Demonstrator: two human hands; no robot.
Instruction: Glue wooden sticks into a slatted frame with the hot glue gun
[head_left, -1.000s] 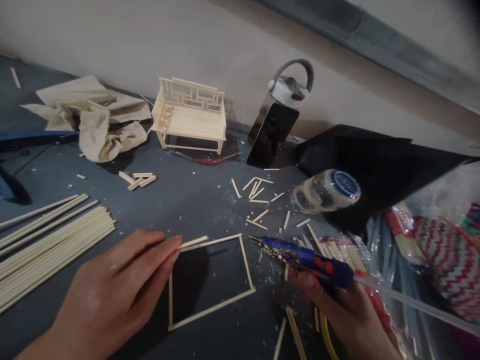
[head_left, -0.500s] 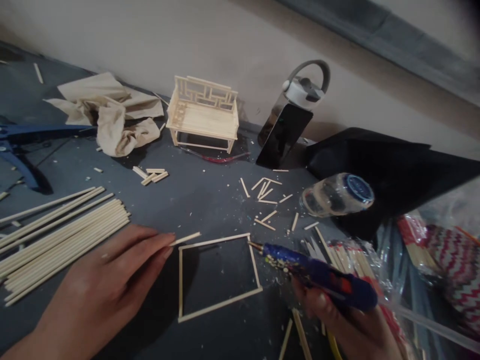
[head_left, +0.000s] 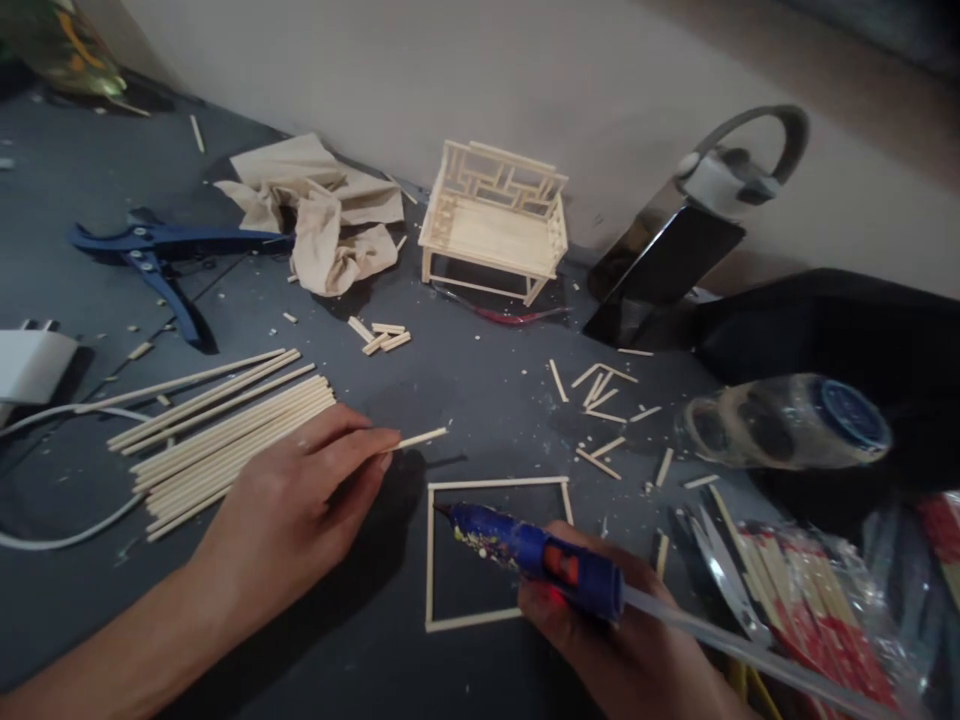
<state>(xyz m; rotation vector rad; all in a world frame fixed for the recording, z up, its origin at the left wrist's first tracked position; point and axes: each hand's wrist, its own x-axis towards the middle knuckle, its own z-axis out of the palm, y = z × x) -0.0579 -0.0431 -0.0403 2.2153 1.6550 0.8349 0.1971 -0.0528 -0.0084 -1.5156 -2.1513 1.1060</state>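
Note:
Between its thumb and fingers my left hand [head_left: 307, 490] pinches a thin wooden stick [head_left: 421, 438], whose free end points right above the table. A blue hot glue gun [head_left: 525, 545] is gripped in my right hand [head_left: 615, 630], with a clear glue stick [head_left: 750, 650] trailing from its back. Its nozzle is at the left side of a rectangular stick frame [head_left: 499, 484] lying flat; whether it touches cannot be made out. The gun and hand hide the frame's lower right corner. A row of long sticks [head_left: 240, 450] lies beside my left hand.
Behind stands a miniature stick bench [head_left: 495, 235]. Crumpled paper [head_left: 330, 220] and a blue cutter [head_left: 172, 245] lie to the left. At right are a phone [head_left: 667, 265] against a bottle, a lying plastic bottle [head_left: 787, 420], scissors [head_left: 724, 570], packaged sticks [head_left: 817, 600] and short stick pieces [head_left: 600, 390].
The glue gun's nozzle has gone from the frame's upper right corner to its left side. My left hand still holds the stick, now a little above the frame. The view has shifted left.

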